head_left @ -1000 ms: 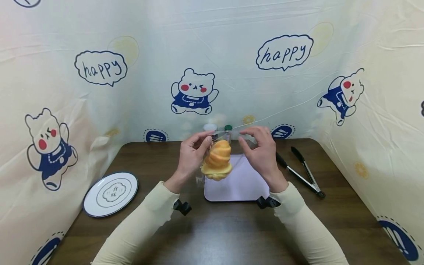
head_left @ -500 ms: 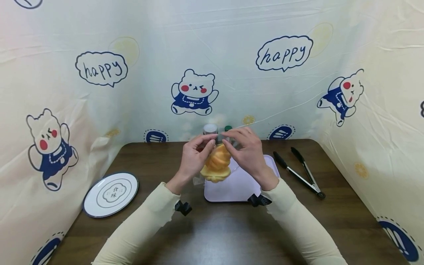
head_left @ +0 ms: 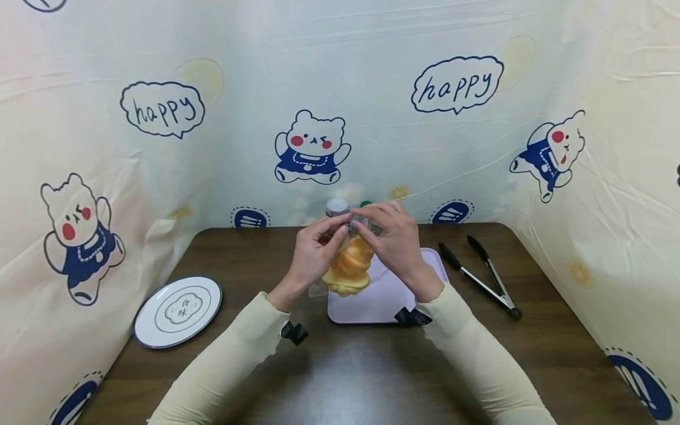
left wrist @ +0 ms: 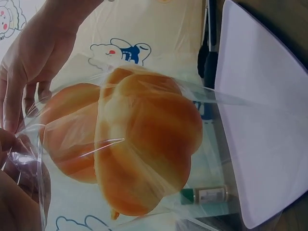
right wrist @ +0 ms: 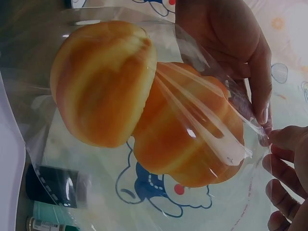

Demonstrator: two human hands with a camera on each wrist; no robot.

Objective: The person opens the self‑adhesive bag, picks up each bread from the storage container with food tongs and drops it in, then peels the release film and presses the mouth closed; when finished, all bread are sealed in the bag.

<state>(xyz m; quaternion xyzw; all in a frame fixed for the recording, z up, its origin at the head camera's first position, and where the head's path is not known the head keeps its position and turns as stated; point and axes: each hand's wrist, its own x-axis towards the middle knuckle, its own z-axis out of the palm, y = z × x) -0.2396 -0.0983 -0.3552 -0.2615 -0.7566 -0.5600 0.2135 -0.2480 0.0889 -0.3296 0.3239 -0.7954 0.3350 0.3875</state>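
Note:
A clear plastic bag (right wrist: 96,192) hangs in the air above the lilac tray, with two golden-brown bread rolls (left wrist: 149,134) inside. In the right wrist view one roll (right wrist: 103,82) overlaps the other. My left hand (head_left: 313,248) pinches the bag's top edge between thumb and forefinger. Right beside it, my right hand (head_left: 395,245) pinches the same edge, the fingertips of both hands close together. In the right wrist view the film is gathered into creases near the left fingers (right wrist: 260,96). The bag's lower part overlaps the lilac tray (head_left: 366,310).
Behind the hands stand a jar with a pale lid (head_left: 337,206) and a small green-capped bottle (left wrist: 207,195). Black-handled metal tongs (head_left: 494,286) lie spread to the right of the tray. A white, dark-rimmed plate (head_left: 177,336) sits at the left of the wooden table (head_left: 340,378).
My right hand has moved left to meet my left hand at the bag's top edge. The rolls in the bag have sunk slightly.

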